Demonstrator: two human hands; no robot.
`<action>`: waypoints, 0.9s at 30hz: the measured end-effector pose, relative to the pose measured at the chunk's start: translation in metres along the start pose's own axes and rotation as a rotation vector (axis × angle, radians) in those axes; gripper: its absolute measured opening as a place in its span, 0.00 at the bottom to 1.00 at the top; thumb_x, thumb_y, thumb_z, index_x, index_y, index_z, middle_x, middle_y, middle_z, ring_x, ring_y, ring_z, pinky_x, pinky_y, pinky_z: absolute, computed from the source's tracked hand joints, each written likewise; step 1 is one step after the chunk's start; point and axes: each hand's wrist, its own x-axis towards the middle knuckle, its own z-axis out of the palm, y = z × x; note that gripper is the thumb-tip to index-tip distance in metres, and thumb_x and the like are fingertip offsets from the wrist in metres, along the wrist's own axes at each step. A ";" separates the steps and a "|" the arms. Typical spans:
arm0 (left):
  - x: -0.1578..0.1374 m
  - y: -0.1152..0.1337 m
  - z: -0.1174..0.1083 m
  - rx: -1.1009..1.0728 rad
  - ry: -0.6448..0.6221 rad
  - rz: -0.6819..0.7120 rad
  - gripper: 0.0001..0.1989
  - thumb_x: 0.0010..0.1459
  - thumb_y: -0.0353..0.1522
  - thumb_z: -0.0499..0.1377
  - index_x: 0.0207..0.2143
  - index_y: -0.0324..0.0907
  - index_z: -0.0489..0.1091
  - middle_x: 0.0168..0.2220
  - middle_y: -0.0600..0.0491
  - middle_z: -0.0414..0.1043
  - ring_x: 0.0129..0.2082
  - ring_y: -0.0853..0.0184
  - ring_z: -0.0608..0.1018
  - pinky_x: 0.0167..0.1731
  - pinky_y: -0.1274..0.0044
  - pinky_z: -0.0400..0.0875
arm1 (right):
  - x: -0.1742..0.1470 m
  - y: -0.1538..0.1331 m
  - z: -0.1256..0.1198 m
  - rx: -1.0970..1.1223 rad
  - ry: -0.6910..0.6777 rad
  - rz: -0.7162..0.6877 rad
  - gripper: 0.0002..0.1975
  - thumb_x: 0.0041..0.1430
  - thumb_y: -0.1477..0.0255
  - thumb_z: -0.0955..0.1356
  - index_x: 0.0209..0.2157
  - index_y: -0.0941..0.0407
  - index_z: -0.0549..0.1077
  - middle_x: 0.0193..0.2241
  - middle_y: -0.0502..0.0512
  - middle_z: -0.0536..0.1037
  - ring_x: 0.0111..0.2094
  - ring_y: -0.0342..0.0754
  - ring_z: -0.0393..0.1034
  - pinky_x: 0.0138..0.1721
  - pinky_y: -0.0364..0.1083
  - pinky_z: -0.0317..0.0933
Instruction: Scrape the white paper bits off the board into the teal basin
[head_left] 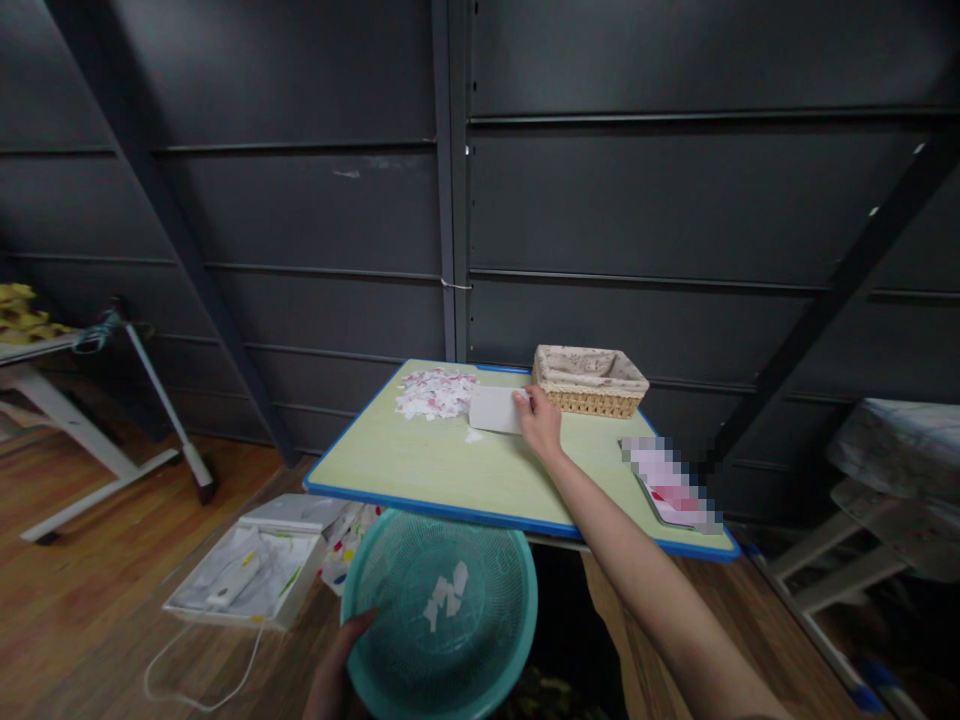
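My right hand (pixel 538 420) is closed on the right end of a flat white card (pixel 495 410), held low over the table. The card's left edge meets a heap of torn white and pinkish paper scraps (pixel 435 393). One small scrap (pixel 473 436) lies apart, just in front of the heap. Below the table's front edge, my left hand (pixel 351 640) grips the left rim of a round teal plastic basket (pixel 525 600), its thumb over the rim and the other fingers hidden. A few white paper pieces (pixel 448 592) lie on the basket's bottom.
A lined wicker basket (pixel 600 402) stands at the back right of the yellow-green table (pixel 390 455). Near its right edge lies a partly blurred flat item (pixel 667 485). An open white box (pixel 247 575) with a corded device sits on the floor at left.
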 end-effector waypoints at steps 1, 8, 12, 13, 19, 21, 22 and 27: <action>0.000 0.000 0.000 0.001 0.001 -0.005 0.40 0.49 0.27 0.63 0.64 0.30 0.55 0.30 0.46 0.84 0.46 0.46 0.80 0.47 0.56 0.75 | 0.000 0.000 0.000 0.000 -0.004 0.005 0.17 0.61 0.60 0.60 0.37 0.55 0.75 0.27 0.54 0.76 0.29 0.50 0.66 0.32 0.45 0.53; 0.004 -0.002 -0.004 -0.019 -0.019 -0.017 0.42 0.49 0.27 0.62 0.65 0.30 0.52 0.33 0.45 0.84 0.45 0.47 0.80 0.48 0.56 0.74 | 0.002 0.003 0.000 -0.005 0.008 0.021 0.18 0.61 0.59 0.60 0.39 0.57 0.75 0.28 0.55 0.76 0.31 0.51 0.67 0.33 0.45 0.55; 0.006 -0.003 -0.005 -0.037 -0.019 -0.031 0.42 0.50 0.28 0.62 0.66 0.30 0.50 0.31 0.46 0.84 0.45 0.47 0.80 0.48 0.56 0.74 | 0.002 0.003 -0.001 0.014 0.001 0.019 0.19 0.60 0.59 0.61 0.39 0.58 0.75 0.27 0.54 0.76 0.29 0.50 0.67 0.33 0.45 0.55; 0.006 -0.003 -0.005 -0.048 -0.022 -0.029 0.42 0.50 0.28 0.62 0.66 0.30 0.50 0.30 0.47 0.84 0.45 0.47 0.80 0.47 0.56 0.74 | 0.002 0.002 0.000 0.024 0.007 0.015 0.19 0.61 0.58 0.61 0.39 0.58 0.75 0.27 0.54 0.76 0.29 0.50 0.67 0.32 0.45 0.55; 0.013 -0.006 -0.010 -0.010 -0.007 -0.019 0.42 0.47 0.28 0.63 0.65 0.28 0.53 0.32 0.45 0.84 0.49 0.46 0.78 0.45 0.57 0.75 | 0.000 0.001 0.002 0.055 -0.041 -0.026 0.20 0.61 0.57 0.60 0.39 0.57 0.75 0.27 0.54 0.76 0.29 0.50 0.67 0.32 0.44 0.55; 0.015 -0.006 -0.011 -0.007 0.001 -0.028 0.41 0.48 0.29 0.63 0.64 0.31 0.55 0.35 0.44 0.84 0.50 0.47 0.77 0.45 0.57 0.75 | 0.000 0.001 0.002 0.023 -0.051 -0.014 0.20 0.62 0.58 0.60 0.40 0.57 0.75 0.27 0.54 0.76 0.29 0.50 0.68 0.32 0.44 0.55; 0.015 -0.007 -0.012 -0.013 -0.001 -0.033 0.40 0.48 0.29 0.63 0.64 0.31 0.55 0.36 0.44 0.84 0.51 0.47 0.77 0.45 0.57 0.75 | 0.000 0.001 0.001 0.001 -0.046 -0.002 0.20 0.62 0.58 0.60 0.41 0.57 0.75 0.27 0.55 0.76 0.29 0.50 0.68 0.32 0.45 0.55; 0.014 -0.007 -0.010 -0.032 -0.019 -0.027 0.38 0.49 0.28 0.62 0.64 0.33 0.57 0.33 0.46 0.84 0.48 0.47 0.79 0.48 0.56 0.73 | 0.001 0.000 -0.003 -0.080 -0.016 0.039 0.19 0.63 0.59 0.60 0.42 0.57 0.74 0.29 0.57 0.77 0.32 0.52 0.69 0.34 0.45 0.55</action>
